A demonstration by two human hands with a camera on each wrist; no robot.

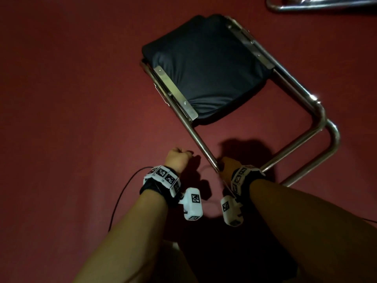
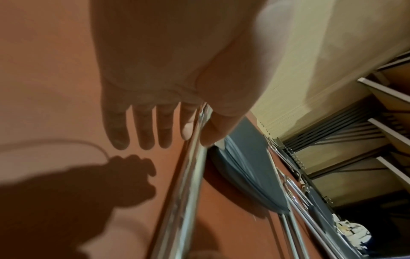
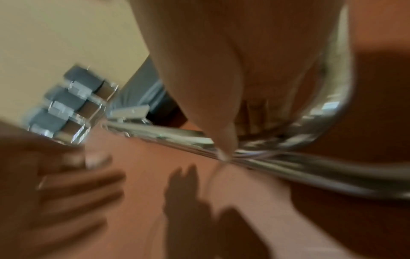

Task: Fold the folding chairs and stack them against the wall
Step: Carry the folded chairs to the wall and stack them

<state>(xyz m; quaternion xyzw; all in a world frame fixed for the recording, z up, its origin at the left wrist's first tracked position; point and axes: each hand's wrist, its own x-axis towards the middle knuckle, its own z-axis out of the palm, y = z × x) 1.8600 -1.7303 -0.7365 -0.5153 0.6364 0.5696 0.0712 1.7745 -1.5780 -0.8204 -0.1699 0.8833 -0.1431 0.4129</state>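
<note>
A folding chair with a dark padded seat and a chrome tube frame stands on the red floor in front of me. My right hand grips the near end of the frame. In the right wrist view its fingers curl round the tube and the thumb lies over it. My left hand hangs just left of the same tube. The left wrist view shows its fingers straight and holding nothing, with the tube running past the thumb.
More chrome chair tubing lies at the top right edge. Several folded chairs lean against a cream wall, blurred in the right wrist view. A black cable trails from my left wrist over the red floor.
</note>
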